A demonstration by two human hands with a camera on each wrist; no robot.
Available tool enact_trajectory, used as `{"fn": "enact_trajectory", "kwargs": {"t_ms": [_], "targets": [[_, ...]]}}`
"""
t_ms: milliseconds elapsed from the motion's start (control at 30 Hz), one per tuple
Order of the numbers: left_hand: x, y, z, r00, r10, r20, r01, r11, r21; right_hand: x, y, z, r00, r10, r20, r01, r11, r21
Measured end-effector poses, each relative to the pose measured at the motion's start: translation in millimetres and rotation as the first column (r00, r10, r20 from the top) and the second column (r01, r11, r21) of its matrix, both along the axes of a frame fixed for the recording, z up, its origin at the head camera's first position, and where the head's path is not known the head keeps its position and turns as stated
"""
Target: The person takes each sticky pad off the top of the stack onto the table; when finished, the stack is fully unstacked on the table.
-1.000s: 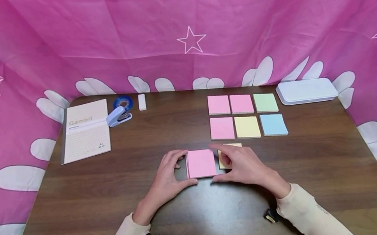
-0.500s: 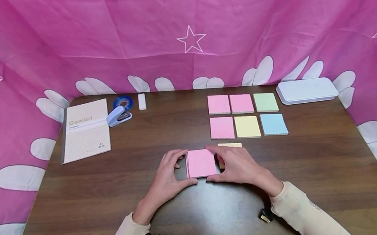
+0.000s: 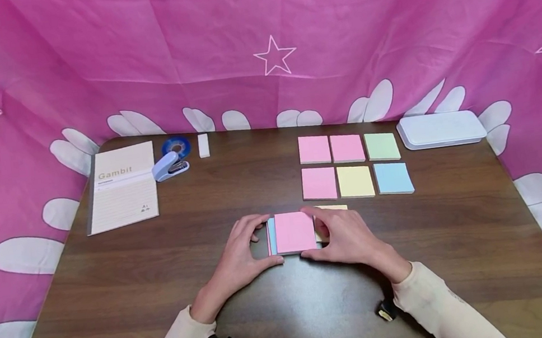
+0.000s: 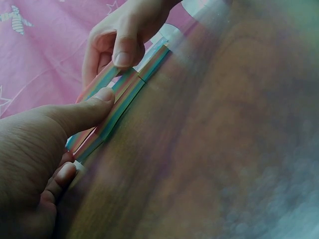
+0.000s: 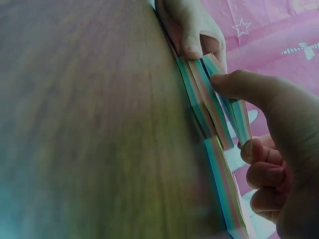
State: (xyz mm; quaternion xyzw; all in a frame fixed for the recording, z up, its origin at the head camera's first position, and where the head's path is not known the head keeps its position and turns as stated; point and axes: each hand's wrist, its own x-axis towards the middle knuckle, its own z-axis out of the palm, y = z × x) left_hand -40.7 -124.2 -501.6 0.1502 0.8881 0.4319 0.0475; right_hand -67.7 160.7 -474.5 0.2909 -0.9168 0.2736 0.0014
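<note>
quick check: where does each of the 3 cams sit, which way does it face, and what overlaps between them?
Head: worn on the head, looking forward and down at the table; shows the left hand and right hand gripping the sticky-note stack, plus both sleeves.
Left wrist: low at table level, looking along the stack's edge; own thumb near, right hand beyond.
Right wrist: low on the opposite side, looking along the same striped edge; own thumb and curled fingers near, left hand beyond.
Shared: all three show the stack and both hands.

pink-topped sticky-note stack [image 3: 293,232], layers offset — table centre
</note>
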Motion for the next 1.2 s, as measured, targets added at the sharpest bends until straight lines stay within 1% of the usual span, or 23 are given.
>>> {"fn": "enact_trajectory", "kwargs": {"t_ms": [133,300,433,567,867,1000,1200], "targets": [[0.2,1,0.7,1.0,0.004,0.008,-0.004,1.0,-0.007,1.7,13,1.8,1.0,-0.017,0.021,0.018,0.999,-0.034],[0.2,2,1.0,1.0,0.007,0.017,-0.007,1.0,-0.009,2.1,36,3.3,0.999,-0.028,0.014,0.029,0.997,-0.067],[0.1,2,0.6,1.0,0.011,0.018,-0.011,1.0,-0.007,1.6,57,4.7,1.0,-0.031,0.005,0.031,0.997,-0.074],[0.4,1,0.4,1.0,0.015,0.016,-0.015,1.0,-0.017,2.3,79,4.9,0.999,-0.043,0.003,0.043,0.997,-0.065],[-0.1,1,-0.7,1.0,0.012,-0.002,-0.012,1.0,-0.01,3.2,120,3.3,0.994,-0.108,0.0,0.108,0.994,-0.035],[-0.3,1,-1.4,1.0,0.009,-0.011,-0.009,1.0,-0.003,1.4,135,2.4,0.991,-0.131,0.001,0.131,0.991,-0.014],[0.4,1,-0.6,1.0,0.012,-0.002,-0.012,1.0,-0.003,0.8,149,-0.8,0.99,-0.143,0.013,0.143,0.99,0.014]]}}
